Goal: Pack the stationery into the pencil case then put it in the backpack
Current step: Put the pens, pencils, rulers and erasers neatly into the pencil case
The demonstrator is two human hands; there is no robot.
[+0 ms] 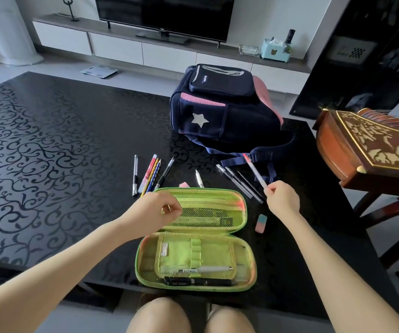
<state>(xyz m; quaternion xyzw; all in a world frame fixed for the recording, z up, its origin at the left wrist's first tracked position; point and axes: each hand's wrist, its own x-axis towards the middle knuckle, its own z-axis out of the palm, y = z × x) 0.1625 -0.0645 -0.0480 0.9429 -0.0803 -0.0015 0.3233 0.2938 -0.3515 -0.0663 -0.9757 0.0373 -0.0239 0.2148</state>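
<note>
A green pencil case (244, 255) lies open at the table's near edge. A white pen (208, 269) and a black pen (200, 282) lie in its lower half. My left hand (156, 211) hovers over the left of the mesh lid, fingers curled; whether it holds anything is unclear. My right hand (281, 199) pinches a white pen with a red tip (253, 170), raised to the right of the case. A navy and pink backpack (220, 104) stands behind. Loose pens and pencils (151, 175), three clear pens (240, 181), a white pen (199, 179) and an eraser (261, 223) lie on the table.
The black patterned table (49, 152) extends far to the left. A carved wooden instrument (371, 145) sits at the right edge. The backpack's straps (261, 157) trail toward the pens. A small pink item (184, 185) peeks from behind the case lid.
</note>
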